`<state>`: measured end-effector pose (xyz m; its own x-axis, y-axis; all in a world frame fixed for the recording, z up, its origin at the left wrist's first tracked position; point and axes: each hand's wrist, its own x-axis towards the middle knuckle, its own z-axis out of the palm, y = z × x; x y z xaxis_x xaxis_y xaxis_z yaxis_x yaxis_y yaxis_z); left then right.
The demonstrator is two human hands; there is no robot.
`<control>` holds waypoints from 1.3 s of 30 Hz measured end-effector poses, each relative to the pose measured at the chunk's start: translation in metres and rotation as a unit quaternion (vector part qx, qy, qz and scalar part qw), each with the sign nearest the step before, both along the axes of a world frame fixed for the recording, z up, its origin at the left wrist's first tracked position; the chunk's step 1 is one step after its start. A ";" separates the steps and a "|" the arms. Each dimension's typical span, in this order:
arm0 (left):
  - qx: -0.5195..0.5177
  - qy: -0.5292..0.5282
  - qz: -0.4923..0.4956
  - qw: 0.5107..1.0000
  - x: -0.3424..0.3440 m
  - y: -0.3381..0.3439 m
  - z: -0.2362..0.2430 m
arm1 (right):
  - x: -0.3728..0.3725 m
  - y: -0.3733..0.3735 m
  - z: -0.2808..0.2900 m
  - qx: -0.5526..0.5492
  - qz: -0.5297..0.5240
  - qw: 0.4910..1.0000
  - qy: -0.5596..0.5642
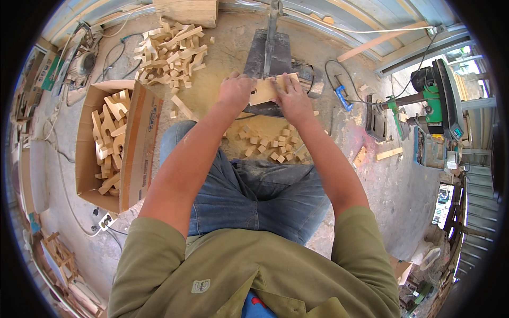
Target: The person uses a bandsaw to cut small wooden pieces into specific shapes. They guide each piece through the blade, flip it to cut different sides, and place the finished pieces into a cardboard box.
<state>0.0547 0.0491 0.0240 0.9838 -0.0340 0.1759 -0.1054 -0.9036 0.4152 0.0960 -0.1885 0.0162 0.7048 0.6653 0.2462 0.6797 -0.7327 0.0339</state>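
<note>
A pale flat wooden piece point(261, 94) lies on the dark metal table point(254, 50) of a machine with an upright arm point(271, 32). At its left end, my left hand point(236, 91) grips the wood with curled fingers. My right hand point(293, 100) holds the right part, fingers laid over its top and pointing away from me. Both hands are close to the foot of the upright arm; the spot where it meets the wood is partly hidden by fingers. Small cut wooden blocks point(273, 142) lie between my legs and the machine.
An open cardboard box point(142, 143) of curved wooden pieces point(111, 130) stands at my left. Beyond it is a heap of wooden offcuts point(172, 50). To the right are a blue-handled tool point(343, 98), a green machine point(433, 100) and cables. A power strip point(107, 221) lies near the box.
</note>
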 end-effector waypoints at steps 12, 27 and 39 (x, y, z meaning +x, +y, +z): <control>0.027 0.091 -0.014 0.995 -0.013 -0.002 0.022 | -0.023 0.017 -0.002 0.043 -0.074 0.996 0.014; 0.055 0.155 -0.047 0.985 0.004 0.016 0.031 | -0.004 -0.004 0.016 0.052 0.000 0.994 0.093; 0.071 0.179 -0.058 0.980 0.013 0.019 0.033 | -0.015 0.003 0.009 0.067 -0.014 0.997 0.022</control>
